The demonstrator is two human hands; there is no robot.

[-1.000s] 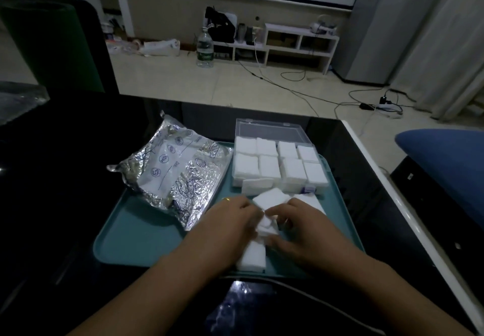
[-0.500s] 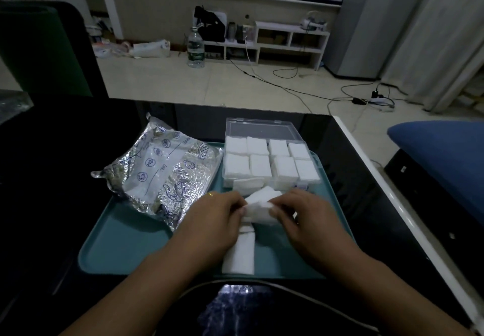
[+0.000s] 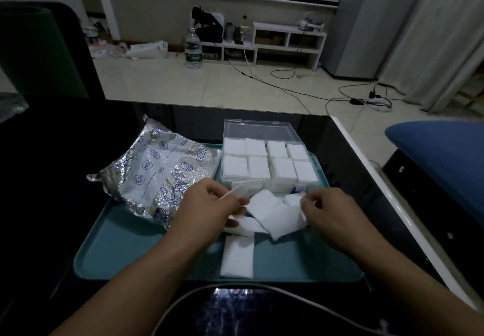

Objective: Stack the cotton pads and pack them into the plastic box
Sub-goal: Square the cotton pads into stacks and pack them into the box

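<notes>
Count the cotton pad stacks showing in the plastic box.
8 in the plastic box: back row; front row. Loose pads in front hide the near wall.

One head-worn wide-angle view looks forward and down – close over the teal tray (image 3: pixel 131 257) on the dark desk (image 3: pixel 52 178), the floor (image 3: pixel 209 87) beyond.

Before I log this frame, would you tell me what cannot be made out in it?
- Head view: how many pads each stack in the box holds; only top layers show.
- Whether the right hand pinches one pad or several; its fingers cover the edge.
- Pads under the left hand: hidden by the hand.
- Print on the foil bag: too small.
</notes>
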